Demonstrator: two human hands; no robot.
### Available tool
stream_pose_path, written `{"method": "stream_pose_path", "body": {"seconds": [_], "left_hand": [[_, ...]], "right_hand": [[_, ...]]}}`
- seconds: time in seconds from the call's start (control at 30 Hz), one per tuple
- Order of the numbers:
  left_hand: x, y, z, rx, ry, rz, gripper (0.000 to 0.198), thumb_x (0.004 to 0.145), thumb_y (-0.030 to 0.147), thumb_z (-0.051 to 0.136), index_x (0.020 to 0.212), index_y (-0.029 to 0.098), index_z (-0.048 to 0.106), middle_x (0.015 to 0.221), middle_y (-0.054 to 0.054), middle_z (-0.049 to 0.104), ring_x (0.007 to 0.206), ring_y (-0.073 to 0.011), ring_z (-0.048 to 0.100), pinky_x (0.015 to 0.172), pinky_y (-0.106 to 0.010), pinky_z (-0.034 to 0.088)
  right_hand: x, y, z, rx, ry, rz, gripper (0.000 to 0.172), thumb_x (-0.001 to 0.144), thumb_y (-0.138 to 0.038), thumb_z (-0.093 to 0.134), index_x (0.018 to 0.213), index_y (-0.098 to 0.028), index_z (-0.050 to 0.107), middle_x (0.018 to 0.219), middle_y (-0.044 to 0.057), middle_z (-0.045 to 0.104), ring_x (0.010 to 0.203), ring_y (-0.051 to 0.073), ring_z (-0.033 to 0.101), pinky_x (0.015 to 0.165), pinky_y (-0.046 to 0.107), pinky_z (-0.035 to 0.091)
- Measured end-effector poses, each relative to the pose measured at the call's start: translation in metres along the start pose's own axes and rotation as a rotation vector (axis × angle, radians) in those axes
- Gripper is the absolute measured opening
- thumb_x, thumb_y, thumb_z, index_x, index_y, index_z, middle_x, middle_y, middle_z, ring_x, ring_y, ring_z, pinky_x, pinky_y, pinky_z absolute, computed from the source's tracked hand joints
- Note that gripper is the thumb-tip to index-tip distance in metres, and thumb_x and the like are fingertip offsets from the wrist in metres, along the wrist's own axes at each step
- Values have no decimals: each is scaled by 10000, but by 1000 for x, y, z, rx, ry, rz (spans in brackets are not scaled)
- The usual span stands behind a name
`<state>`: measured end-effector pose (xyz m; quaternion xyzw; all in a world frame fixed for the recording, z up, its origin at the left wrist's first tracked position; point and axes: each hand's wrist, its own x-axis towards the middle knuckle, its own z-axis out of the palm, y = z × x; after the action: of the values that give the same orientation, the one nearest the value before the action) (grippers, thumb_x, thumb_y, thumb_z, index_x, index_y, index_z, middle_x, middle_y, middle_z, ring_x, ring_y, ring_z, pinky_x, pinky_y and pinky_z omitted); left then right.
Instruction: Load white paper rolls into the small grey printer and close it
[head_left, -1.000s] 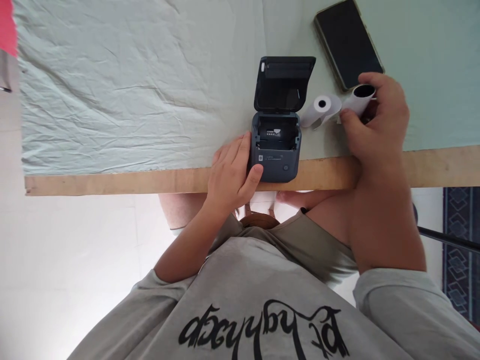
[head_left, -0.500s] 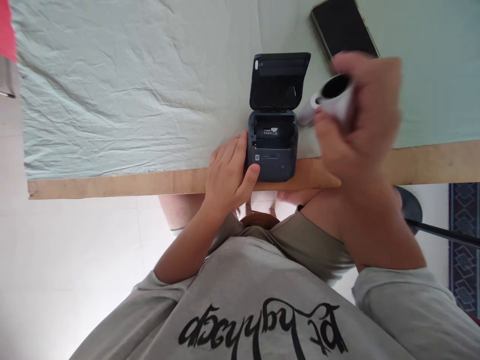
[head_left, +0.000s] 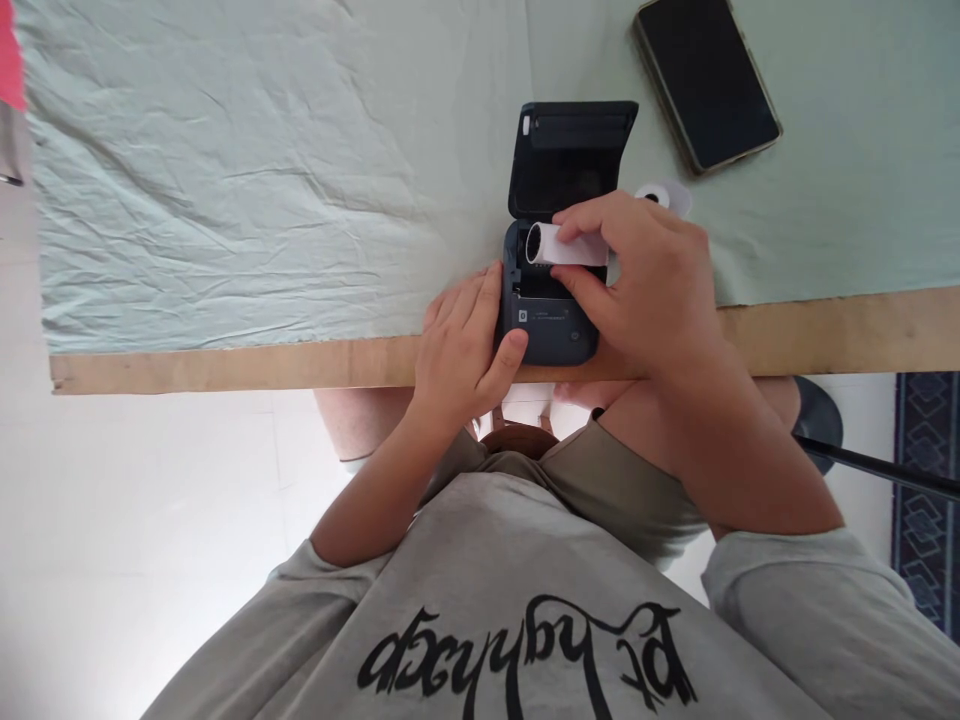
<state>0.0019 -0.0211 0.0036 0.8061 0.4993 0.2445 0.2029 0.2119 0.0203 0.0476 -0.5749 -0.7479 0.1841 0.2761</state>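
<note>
A dark blue portable thermal printer point(head_left: 559, 335) sits at the table's front edge, its lid point(head_left: 570, 160) swung up and back. My left hand point(head_left: 461, 345) steadies it, fingers lined along its left side and thumb at the front corner. Between the thumb and fingers of my right hand point(head_left: 652, 270) is a white paper roll point(head_left: 574, 246) with a dark hollow core. The roll lies sideways over the printer's paper compartment; whether it touches the bottom I cannot tell. A second small white roll point(head_left: 679, 198) rests on the cloth beyond my right hand, partly hidden by it.
A phone point(head_left: 709, 80) in a clear-edged case lies at the back right of the pale green cloth point(head_left: 262, 180). The wooden table edge point(head_left: 240, 365) runs along the front. Something red point(head_left: 10, 55) shows at the far left.
My right hand has moved left with the paper roll, from beside the printer to over its compartment, and turned the roll sideways. My left hand has stayed on the printer.
</note>
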Motion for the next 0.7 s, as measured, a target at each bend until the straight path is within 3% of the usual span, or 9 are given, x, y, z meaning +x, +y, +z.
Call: {"method": "stream_pose_path", "body": {"seconds": [0.33, 0.5, 0.7], "left_hand": [[0, 1, 1, 29, 24, 17, 885, 1124, 668, 87, 1582, 14, 469, 1538, -265, 619, 1460, -353, 581, 1188, -446, 410], [0, 1, 1, 24, 24, 19, 887, 1127, 667, 97, 1582, 4, 471, 1539, -265, 620, 1462, -358, 581, 1189, -458, 415], [2, 0, -3, -66, 21, -26, 839, 1124, 687, 135, 1565, 78, 508, 1531, -219, 643, 1442, -346, 599, 1184, -478, 447]], "right_hand": [[11, 2, -2, 0, -82, 23, 90, 902, -221, 701, 937, -303, 691, 1091, 40, 810, 1079, 320, 725, 949, 494, 560], [12, 6, -1, 30, -105, 20, 101, 924, -220, 664, 851, -286, 688, 1082, 50, 814, 1102, 323, 739, 980, 504, 551], [4, 6, -13, 101, -78, -127, 114, 909, -212, 685, 826, -287, 705, 982, 43, 801, 982, 277, 750, 906, 459, 582]]}}
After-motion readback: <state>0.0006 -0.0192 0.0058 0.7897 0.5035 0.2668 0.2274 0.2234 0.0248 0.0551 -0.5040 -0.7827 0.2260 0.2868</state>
